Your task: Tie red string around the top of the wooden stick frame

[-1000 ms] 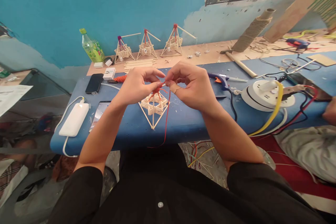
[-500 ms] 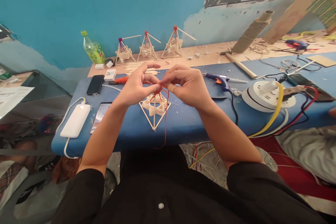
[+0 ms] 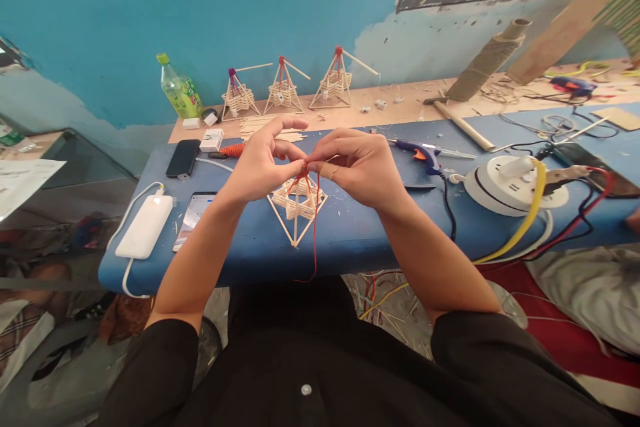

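A small pyramid frame of pale wooden sticks (image 3: pixel 295 235) stands on the blue table in front of me. Red cord (image 3: pixel 315 247) is wound at its peak, and a loose end hangs down past the table's front edge. My left hand (image 3: pixel 270 157) pinches at the peak with thumb and forefinger, its other fingers raised. From the other side, my right hand (image 3: pixel 353 160) is closed on the red cord at the same spot. The fingertips of both hands meet there and hide part of the winding.
Three similar stick pyramids (image 3: pixel 333 90) line the back shelf beside a green bottle (image 3: pixel 180 90). On the right lie a glue gun (image 3: pixel 417 152) and a round white power strip (image 3: pixel 500 187) with cables. Phones (image 3: pixel 183 159) and a white power bank (image 3: pixel 145 227) are at left.
The right fingers have shifted slightly at the peak, and the cord beside them now hangs straighter. The view has tilted a little. Both hands stay at the pyramid's top.
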{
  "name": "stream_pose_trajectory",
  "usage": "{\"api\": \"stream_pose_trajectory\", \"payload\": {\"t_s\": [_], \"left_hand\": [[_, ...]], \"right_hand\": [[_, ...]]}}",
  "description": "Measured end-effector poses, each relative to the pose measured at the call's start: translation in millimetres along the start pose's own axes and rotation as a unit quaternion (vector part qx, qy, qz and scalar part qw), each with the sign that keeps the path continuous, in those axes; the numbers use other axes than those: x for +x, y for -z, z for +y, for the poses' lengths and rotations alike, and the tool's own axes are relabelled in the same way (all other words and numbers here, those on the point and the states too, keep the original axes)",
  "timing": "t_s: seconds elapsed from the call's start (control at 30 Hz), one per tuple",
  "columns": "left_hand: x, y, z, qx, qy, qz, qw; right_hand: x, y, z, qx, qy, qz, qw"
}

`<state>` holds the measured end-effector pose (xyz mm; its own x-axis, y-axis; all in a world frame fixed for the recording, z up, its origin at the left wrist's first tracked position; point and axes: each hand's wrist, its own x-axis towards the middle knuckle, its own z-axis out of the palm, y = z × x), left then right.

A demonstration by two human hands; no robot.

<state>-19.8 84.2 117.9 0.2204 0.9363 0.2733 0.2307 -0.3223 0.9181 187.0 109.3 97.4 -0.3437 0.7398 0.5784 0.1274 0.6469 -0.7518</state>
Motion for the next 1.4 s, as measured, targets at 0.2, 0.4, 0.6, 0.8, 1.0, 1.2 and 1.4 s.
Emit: {"api": "stream_pose_trajectory", "payload": {"t_s": [0.2, 0.4, 0.6, 0.8, 1.0, 1.2, 1.4], "left_hand": [[3.1, 7.6, -4.2, -0.052, 0.057, -0.01, 0.997], [5.8, 9.3, -3.4, -0.043, 0.063, -0.017, 0.997], [10.7, 16.9, 12.9, -0.03, 0.056, -0.059, 0.996], [15.8, 28.5, 16.3, -0.016, 0.063, -0.067, 0.996], [20.8, 39.0, 10.7, 0.041, 0.024, -0.082, 0.995], [17.8, 36.9, 5.4, 0.081, -0.025, -0.069, 0.994], [16.9, 25.8, 3.6, 0.047, -0.027, -0.069, 0.996]], "right_hand": [[-3.2, -2.0, -10.2, -0.055, 0.025, 0.006, 0.998], [-4.0, -6.8, -16.1, -0.086, 0.041, 0.006, 0.995], [-5.2, -13.6, -21.1, -0.192, 0.048, 0.04, 0.979], [-9.6, -27.1, -13.3, -0.259, 0.092, 0.101, 0.956], [-11.8, -36.3, -5.5, -0.217, 0.095, 0.109, 0.966], [-16.0, -37.3, -0.8, -0.201, 0.1, 0.123, 0.967], [-15.6, -35.7, -1.0, -0.2, 0.099, 0.118, 0.968]]}}
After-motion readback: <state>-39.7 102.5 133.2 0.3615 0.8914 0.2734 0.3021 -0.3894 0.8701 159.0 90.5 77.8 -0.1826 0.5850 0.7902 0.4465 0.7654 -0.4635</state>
